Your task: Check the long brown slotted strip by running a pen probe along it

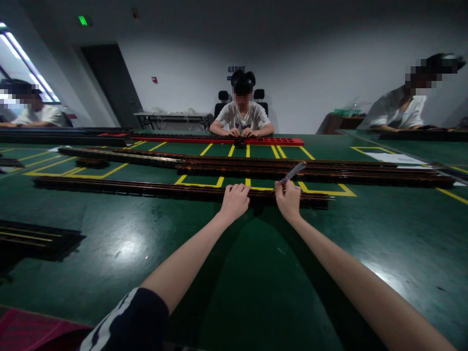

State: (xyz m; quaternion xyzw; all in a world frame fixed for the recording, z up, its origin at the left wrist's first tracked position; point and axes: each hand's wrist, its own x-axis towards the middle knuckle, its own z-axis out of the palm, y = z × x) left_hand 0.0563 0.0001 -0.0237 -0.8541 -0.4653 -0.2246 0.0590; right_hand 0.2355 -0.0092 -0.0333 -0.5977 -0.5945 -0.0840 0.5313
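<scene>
A long dark strip of small parts [146, 187] lies across the green table in front of me. My left hand [234, 201] rests on this strip with its fingers curled over the near edge. My right hand [288, 199] is closed on a thin silvery tool [293, 172] like tweezers, whose handle end points up and to the right above the same strip. Both arms reach forward from the bottom of the view.
More long dark strips [292, 171] lie farther back on the green table [329, 243] marked with yellow lines. A red tray [278, 141] sits before a person opposite [242, 117]. Other people sit at far left and far right. Another dark strip [32, 240] lies at near left.
</scene>
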